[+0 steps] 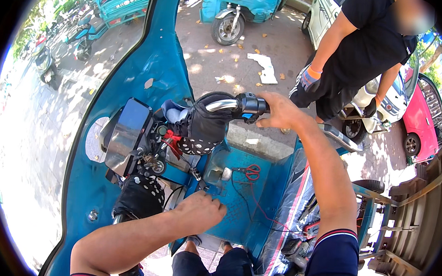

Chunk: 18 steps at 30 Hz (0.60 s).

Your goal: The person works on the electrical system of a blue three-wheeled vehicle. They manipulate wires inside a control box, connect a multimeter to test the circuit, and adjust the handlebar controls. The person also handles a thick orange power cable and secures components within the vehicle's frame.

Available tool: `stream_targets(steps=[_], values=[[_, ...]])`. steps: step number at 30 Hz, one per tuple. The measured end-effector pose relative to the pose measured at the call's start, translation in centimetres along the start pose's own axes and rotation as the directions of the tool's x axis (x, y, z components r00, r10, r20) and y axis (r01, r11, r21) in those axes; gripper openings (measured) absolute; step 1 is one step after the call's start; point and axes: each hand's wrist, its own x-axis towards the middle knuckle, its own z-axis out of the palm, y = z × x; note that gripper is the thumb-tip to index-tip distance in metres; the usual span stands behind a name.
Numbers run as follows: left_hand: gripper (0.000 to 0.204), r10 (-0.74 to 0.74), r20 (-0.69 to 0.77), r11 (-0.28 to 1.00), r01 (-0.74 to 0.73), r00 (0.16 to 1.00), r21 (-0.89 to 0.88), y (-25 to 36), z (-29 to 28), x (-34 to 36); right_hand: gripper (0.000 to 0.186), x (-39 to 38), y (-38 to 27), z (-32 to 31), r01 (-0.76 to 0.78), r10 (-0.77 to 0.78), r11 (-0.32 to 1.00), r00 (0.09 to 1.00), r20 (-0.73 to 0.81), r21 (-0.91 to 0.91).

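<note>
My right hand [282,112] is closed round the end of the handlebar grip, beside a black switch housing [250,106] with a blue button. A black padded glove cover [213,121] hangs on this bar, its lining dotted white. My left hand [200,212] is curled into a fist above the blue floor of the three-wheeler, just below a cluster of loose wires and connectors [195,174]. Whatever its fingers hold, if anything, is hidden. A dash display [128,137] with exposed wiring and a red cloth-like piece [171,141] sits between the two bars.
Red-handled scissors [251,172] and thin cables lie on the blue floor [242,209]. A plastic-wrapped seat [289,211] is at the right. A person in black [368,55] with work gloves stands beyond it. Another blue three-wheeler [237,14] and a red car [424,118] are parked behind.
</note>
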Motion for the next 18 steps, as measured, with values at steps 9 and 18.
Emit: stream_targets(steps=[9,18], values=[[0.016,-0.039,-0.094,0.999,0.039,0.995,0.003,-1.0,0.5,-0.4,0.087,0.3,0.1,0.5,-0.021,0.02,0.999,0.999,0.026,0.04],[0.024,-0.055,-0.051,0.998,0.053,0.997,-0.025,-1.0,0.8,-0.2,0.076,0.2,1.2,1.5,0.004,-0.002,0.998,0.999,-0.034,0.059]])
